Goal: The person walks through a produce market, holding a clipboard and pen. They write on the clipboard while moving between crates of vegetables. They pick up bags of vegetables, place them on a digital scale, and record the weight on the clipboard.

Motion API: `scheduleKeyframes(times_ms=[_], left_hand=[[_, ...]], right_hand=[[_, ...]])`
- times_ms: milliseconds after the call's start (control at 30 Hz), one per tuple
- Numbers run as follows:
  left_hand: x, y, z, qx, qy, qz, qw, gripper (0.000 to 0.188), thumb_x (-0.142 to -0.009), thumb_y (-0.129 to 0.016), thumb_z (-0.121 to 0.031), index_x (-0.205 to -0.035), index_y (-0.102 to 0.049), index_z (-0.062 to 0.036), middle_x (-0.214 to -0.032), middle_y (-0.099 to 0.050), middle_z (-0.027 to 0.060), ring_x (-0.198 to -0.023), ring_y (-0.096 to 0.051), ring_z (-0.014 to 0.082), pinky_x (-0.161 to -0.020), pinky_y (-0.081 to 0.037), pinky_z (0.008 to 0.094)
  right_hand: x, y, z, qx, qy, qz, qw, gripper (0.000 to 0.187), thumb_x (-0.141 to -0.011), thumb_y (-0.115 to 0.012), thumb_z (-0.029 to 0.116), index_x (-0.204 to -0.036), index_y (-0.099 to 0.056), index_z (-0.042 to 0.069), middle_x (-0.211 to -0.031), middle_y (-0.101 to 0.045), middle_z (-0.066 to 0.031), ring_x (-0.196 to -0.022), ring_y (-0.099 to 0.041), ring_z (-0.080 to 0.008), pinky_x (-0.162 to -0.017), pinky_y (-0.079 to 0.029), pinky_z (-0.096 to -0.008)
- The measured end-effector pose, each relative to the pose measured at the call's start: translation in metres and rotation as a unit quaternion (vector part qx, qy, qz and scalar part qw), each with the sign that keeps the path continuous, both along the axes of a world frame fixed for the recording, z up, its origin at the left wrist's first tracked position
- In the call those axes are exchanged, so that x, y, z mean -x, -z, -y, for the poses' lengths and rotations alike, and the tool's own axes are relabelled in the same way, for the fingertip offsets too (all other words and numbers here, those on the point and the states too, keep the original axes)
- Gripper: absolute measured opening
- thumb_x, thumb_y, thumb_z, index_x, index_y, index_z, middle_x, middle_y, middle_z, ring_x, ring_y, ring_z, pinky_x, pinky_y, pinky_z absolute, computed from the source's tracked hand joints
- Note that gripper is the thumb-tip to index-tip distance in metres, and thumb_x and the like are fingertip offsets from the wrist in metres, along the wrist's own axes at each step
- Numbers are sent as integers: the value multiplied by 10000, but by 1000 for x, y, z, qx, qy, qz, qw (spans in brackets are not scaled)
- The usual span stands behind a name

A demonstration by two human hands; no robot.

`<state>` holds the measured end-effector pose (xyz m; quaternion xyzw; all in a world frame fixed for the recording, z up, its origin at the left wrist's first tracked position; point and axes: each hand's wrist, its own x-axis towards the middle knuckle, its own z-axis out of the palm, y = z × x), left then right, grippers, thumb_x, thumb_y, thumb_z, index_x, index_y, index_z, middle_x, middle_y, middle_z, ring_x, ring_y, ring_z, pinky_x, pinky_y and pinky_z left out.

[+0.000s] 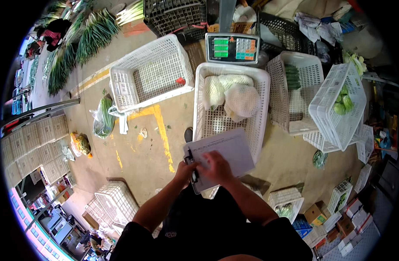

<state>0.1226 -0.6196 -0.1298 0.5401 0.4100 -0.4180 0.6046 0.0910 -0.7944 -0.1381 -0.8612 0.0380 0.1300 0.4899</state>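
Note:
A clipboard (234, 150) with white printed sheets is held tilted in front of my body. My left hand (185, 172) is closed on its left edge, beside the dark clip. Over the sheets lies my right hand (217, 168), fingers apart and touching or just above the paper; no pen shows in it. Just beyond the clipboard stands a white plastic crate (264, 93) with pale, net-covered bundles (240, 100) inside; their contents cannot be made out. Behind the crate is a scale display (233, 48) with lit green panels and a keypad.
On the left, another white crate (121, 93) stands near bagged green onions (106, 111). To the right are a crate with cucumbers (291, 76) and stacked crates with round green vegetables (343, 102). Leek bundles (95, 35) lie at the far left; crates (116, 200) stand behind on the left.

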Motion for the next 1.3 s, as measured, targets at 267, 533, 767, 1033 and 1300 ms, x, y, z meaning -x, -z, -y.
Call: scheduleKeyframes(times_ms=[267,533,767,1033,1300], left_hand=[[89,-1,10,-39,-196,34,979,232,-894,-635,-20,-1121,-619,22,-981,-681,115,-870,-683,264,-795,-584,407],[120,-53,42,-31,-268,83,959,311,-867,-704,-39,-1161,-650,47,-1030,-702,102,-902,-672,198,-828,-552,336],[132,-39,30,-70,-280,67,955,141,-870,-738,-104,-948,-692,5,-769,-650,27,-643,-608,109,-542,-461,281],[102,-81,9,4,-316,79,945,292,-851,-746,-67,-1106,-655,43,-1019,-700,106,-911,-664,196,-842,-546,343],[107,-121,-32,118,-388,184,895,367,-862,-753,-94,-1189,-617,3,-1075,-703,112,-968,-690,220,-865,-573,378]], right_hand=[[-227,82,203,246,125,136,952,814,-830,-764,278,-1485,-357,17,-1496,-351,-277,-1340,-400,-458,-1089,-397,-493],[-301,100,244,342,36,102,933,932,-803,-780,288,-1539,-256,59,-1512,-311,-308,-1344,-401,-467,-1091,-401,-491],[-326,133,265,340,-14,210,917,963,-750,-736,0,-1568,-238,104,-1216,-674,-127,-1084,-634,-353,-908,-511,-466],[-286,47,220,335,-100,160,923,452,-898,-693,322,-1277,-590,99,-1134,-673,-127,-1033,-648,-342,-872,-517,-425],[12,-146,-28,11,-297,135,945,287,-723,-875,177,-867,-650,73,-833,-616,-38,-709,-628,-192,-610,-512,-329]])
